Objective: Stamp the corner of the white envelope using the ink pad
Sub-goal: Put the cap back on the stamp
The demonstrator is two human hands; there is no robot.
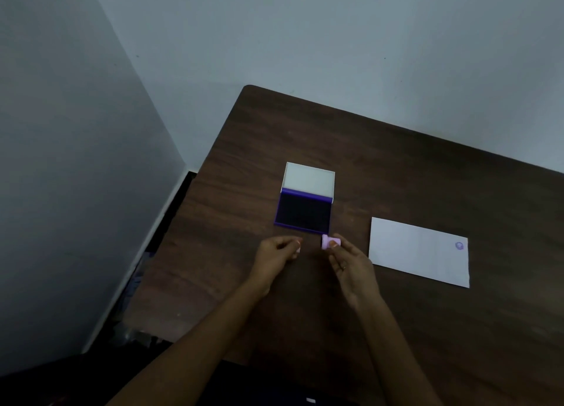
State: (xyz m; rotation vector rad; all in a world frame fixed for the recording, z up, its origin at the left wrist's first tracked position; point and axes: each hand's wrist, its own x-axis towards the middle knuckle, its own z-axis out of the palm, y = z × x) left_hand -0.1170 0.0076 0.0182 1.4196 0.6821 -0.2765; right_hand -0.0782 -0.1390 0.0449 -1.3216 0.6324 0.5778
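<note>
**A:** status on the hands?

**B:** My right hand (pixel 351 262) is just below centre frame, thumb and forefinger pinched on the small pink stamp (pixel 330 242). The stamp lies sideways in the grip, its wider end pointing frame-left. The other fingers are loosely curled, and there is a ring on one of them.

**A:** and the left?

**B:** My left hand (pixel 276 254) is just left of the stamp, not touching it. The fingers are curled in, with the thumb tip meeting the fingertips. There is something small and pale at the fingertips, and I can't tell what it is or whether I'm really gripping it.

**A:** ink pad?

**B:** The ink pad (pixel 305 211) is centre frame, right above both hands, flat on the dark wood table (pixel 427 167). It has a purple case and a dark pad face. The white lid (pixel 309 178) is hinged open and stands up at the far edge. The stamp is near the pad's lower right corner and is off the pad.

**A:** envelope?

**B:** The white envelope (pixel 418 250) lies flat in the right half of the frame, beside my right hand and apart from the pad. There is a purple round mark (pixel 459 245) near its upper right corner. It is too small to read.

**A:** anything else?

**B:** A plain grey wall (pixel 305 39) fills the top and left of the frame. Both forearms come in from the bottom edge.
</note>
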